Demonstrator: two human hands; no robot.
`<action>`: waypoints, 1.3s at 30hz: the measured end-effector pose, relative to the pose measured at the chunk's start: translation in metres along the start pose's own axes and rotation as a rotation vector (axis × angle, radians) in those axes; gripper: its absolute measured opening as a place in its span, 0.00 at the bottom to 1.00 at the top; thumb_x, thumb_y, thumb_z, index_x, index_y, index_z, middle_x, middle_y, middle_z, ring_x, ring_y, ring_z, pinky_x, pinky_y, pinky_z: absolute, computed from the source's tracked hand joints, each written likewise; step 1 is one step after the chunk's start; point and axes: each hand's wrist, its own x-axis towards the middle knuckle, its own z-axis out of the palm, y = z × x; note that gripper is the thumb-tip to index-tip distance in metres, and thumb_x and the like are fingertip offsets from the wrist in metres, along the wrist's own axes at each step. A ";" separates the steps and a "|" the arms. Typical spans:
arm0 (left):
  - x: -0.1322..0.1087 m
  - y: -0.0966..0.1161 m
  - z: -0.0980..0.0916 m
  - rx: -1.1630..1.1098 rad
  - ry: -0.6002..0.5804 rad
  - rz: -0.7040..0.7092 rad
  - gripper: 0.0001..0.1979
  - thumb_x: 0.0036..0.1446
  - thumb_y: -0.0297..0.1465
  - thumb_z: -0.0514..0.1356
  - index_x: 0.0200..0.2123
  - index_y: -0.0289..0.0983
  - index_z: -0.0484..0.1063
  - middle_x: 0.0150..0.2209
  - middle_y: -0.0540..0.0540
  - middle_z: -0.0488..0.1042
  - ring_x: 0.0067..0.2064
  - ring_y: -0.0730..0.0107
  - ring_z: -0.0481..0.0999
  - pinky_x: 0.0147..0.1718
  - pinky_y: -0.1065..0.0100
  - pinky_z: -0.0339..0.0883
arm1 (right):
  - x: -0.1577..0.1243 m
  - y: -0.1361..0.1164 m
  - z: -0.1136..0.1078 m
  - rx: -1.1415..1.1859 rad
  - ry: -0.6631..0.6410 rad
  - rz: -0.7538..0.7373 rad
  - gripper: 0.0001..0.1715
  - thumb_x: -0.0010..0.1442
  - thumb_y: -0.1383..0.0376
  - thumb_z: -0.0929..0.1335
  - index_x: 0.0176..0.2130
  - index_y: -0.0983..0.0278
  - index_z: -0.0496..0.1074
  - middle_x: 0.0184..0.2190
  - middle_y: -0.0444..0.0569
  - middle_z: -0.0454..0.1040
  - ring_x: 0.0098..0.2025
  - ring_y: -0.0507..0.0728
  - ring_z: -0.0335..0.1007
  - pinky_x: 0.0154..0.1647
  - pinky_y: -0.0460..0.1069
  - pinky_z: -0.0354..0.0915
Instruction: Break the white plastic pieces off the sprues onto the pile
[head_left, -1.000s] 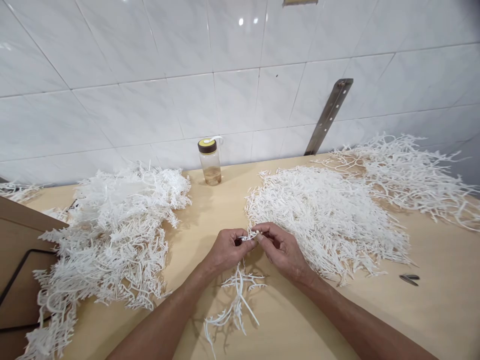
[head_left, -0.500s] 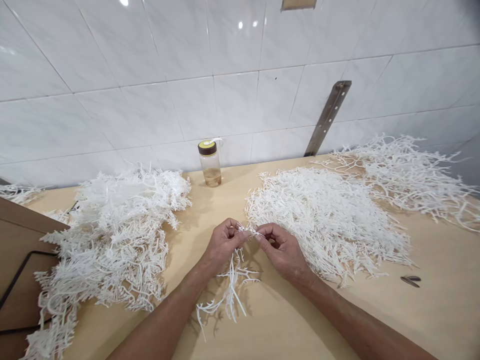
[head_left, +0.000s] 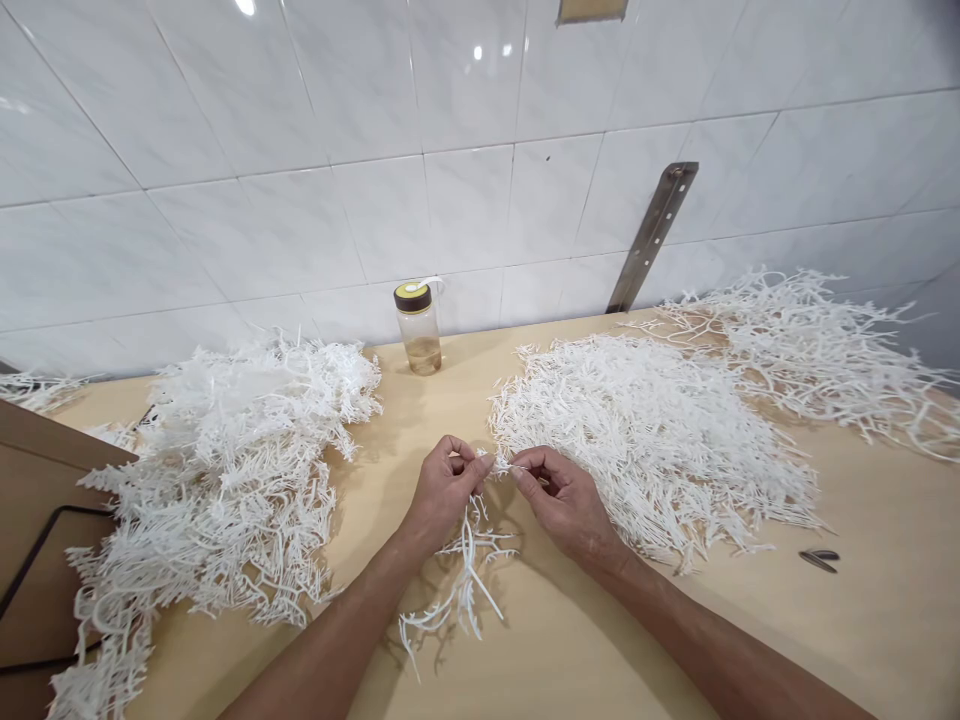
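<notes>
Near the middle of the table, my left hand (head_left: 452, 487) pinches a white branched plastic sprig (head_left: 466, 560). Its thin forked stems hang down below the fingers over the tabletop. Close on the right, my right hand (head_left: 559, 495) has thumb and forefinger pinched at the tip of a small twig from the same sprig, between the two hands. Just beyond my right hand lies a heap of short white pieces (head_left: 652, 440). On the left is a tall tangled pile of white branched sprigs (head_left: 247, 480).
A clear bottle (head_left: 421, 335) with a dark and yellow lid stands near the tiled wall. A metal strip (head_left: 652, 238) leans there. Longer white branches (head_left: 832, 350) lie at the back right. Two small dark slivers (head_left: 818, 560) lie at right. A brown box (head_left: 45, 480) edges the left.
Both hands keep nearly the same place. The left fingers have shifted slightly on the sprig, and its hanging stems have swung a little to the right.
</notes>
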 end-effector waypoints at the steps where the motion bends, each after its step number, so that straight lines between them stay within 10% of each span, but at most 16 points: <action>1: 0.000 0.000 0.000 0.017 -0.008 0.006 0.20 0.50 0.44 0.68 0.30 0.38 0.63 0.18 0.56 0.66 0.20 0.79 0.61 0.22 0.75 0.54 | 0.000 0.000 0.000 0.001 0.004 0.002 0.09 0.63 0.60 0.68 0.35 0.63 0.72 0.32 0.48 0.73 0.32 0.54 0.67 0.30 0.48 0.64; 25: 0.002 0.002 -0.004 -0.205 -0.073 -0.084 0.19 0.46 0.43 0.71 0.25 0.35 0.70 0.18 0.56 0.62 0.17 0.84 0.54 0.17 0.75 0.45 | 0.000 -0.005 0.004 -0.013 -0.002 -0.016 0.11 0.60 0.57 0.70 0.34 0.62 0.74 0.33 0.49 0.75 0.32 0.55 0.70 0.30 0.47 0.67; 39: 0.000 0.008 -0.008 -0.215 -0.264 -0.057 0.20 0.41 0.40 0.74 0.33 0.33 0.75 0.29 0.46 0.74 0.29 0.71 0.73 0.28 0.71 0.64 | 0.002 -0.002 -0.001 0.013 0.025 0.095 0.17 0.61 0.51 0.69 0.34 0.63 0.73 0.23 0.44 0.71 0.24 0.52 0.63 0.22 0.47 0.60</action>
